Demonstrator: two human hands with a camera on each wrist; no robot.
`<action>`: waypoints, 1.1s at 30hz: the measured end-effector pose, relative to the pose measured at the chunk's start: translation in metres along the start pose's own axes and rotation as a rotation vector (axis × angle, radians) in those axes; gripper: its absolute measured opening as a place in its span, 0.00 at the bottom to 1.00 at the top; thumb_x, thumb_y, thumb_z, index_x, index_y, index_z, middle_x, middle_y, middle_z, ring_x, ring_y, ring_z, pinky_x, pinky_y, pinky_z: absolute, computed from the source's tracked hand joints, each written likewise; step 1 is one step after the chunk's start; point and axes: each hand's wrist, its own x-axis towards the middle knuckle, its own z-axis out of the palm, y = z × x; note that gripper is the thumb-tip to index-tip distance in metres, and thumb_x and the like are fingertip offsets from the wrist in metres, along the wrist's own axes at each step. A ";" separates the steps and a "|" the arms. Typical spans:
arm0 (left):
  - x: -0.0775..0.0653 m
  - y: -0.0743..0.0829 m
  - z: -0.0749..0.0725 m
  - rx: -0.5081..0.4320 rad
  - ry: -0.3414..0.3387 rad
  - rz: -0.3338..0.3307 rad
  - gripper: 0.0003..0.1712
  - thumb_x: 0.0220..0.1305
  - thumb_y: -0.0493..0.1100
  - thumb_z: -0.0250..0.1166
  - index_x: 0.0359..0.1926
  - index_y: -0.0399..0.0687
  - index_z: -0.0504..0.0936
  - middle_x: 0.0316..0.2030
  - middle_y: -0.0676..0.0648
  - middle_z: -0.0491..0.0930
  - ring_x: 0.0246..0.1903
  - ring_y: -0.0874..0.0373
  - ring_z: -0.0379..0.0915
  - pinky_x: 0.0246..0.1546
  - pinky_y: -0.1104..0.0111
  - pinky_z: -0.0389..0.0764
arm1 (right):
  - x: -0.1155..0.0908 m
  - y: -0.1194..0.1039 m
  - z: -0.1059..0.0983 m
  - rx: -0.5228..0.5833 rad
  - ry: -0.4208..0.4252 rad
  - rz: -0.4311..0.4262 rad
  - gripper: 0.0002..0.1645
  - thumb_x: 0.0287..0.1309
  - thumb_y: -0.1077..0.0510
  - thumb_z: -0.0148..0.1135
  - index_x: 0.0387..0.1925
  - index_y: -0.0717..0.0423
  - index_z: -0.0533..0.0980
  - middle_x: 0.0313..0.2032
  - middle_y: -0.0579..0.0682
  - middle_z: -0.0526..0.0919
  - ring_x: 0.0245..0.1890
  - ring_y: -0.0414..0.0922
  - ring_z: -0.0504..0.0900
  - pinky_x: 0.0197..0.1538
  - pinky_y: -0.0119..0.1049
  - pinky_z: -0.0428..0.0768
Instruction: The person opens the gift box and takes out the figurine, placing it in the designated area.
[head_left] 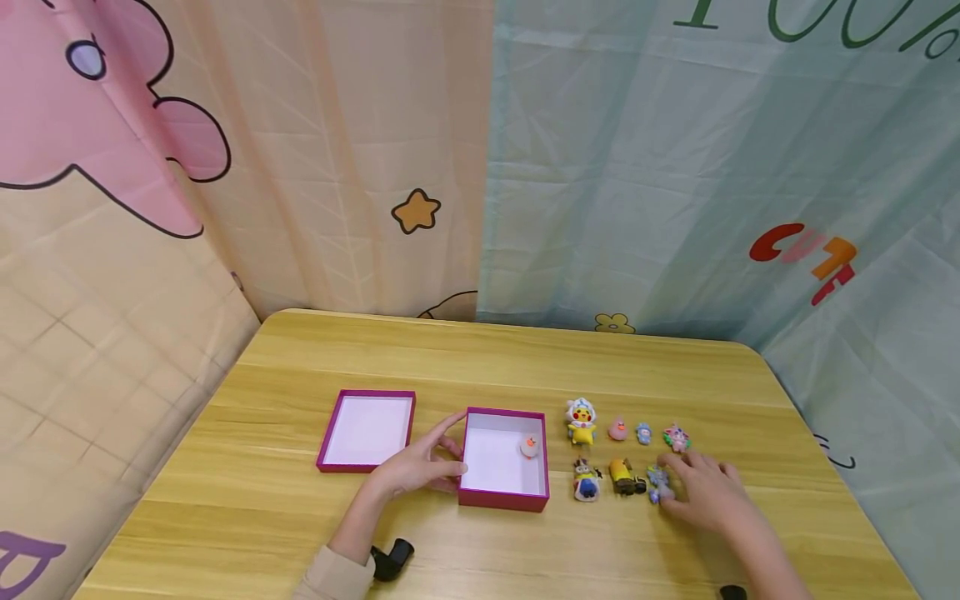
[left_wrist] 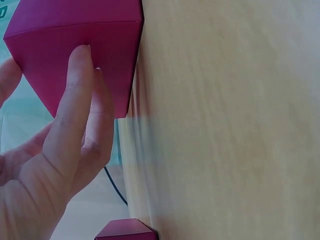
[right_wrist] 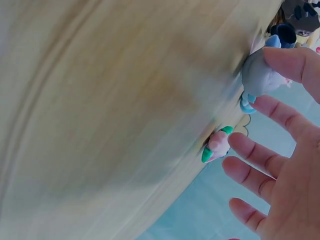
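My left hand rests against the left side of an uncovered magenta box, its extended fingers touching the outer wall in the left wrist view. Inside the white interior sits a small white duck figurine. With thumb and index finger, my right hand pinches a small blue-grey figurine at the right end of the front row of toys. Its other fingers are spread, near a pink figurine with green parts. The blue-grey figurine appears to stand on the table.
Left of the box lies its shallow magenta lid, white inside up. Right of the box are a yellow figurine in a white hood, a pink duck, a small blue figurine, a caped figurine and a yellow-and-dark figurine.
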 end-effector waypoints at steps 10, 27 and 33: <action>0.001 0.001 0.001 0.006 -0.005 0.001 0.47 0.57 0.39 0.64 0.71 0.53 0.46 0.46 0.37 0.61 0.34 0.54 0.76 0.41 0.55 0.81 | 0.004 -0.005 -0.004 -0.043 -0.036 0.005 0.30 0.41 0.45 0.68 0.47 0.49 0.72 0.49 0.61 0.71 0.49 0.63 0.70 0.46 0.63 0.65; 0.000 0.002 0.001 0.018 0.000 -0.002 0.47 0.57 0.39 0.64 0.71 0.54 0.46 0.46 0.37 0.62 0.34 0.54 0.77 0.41 0.55 0.81 | 0.007 -0.006 -0.014 -0.061 -0.045 -0.004 0.33 0.39 0.42 0.70 0.48 0.48 0.71 0.49 0.61 0.72 0.48 0.62 0.70 0.47 0.64 0.64; -0.001 0.002 0.001 0.013 0.001 -0.007 0.47 0.57 0.39 0.65 0.71 0.55 0.46 0.46 0.37 0.62 0.34 0.53 0.76 0.41 0.55 0.81 | 0.015 -0.019 -0.033 -0.053 0.055 -0.048 0.35 0.41 0.48 0.70 0.53 0.52 0.70 0.47 0.60 0.72 0.47 0.61 0.71 0.47 0.64 0.64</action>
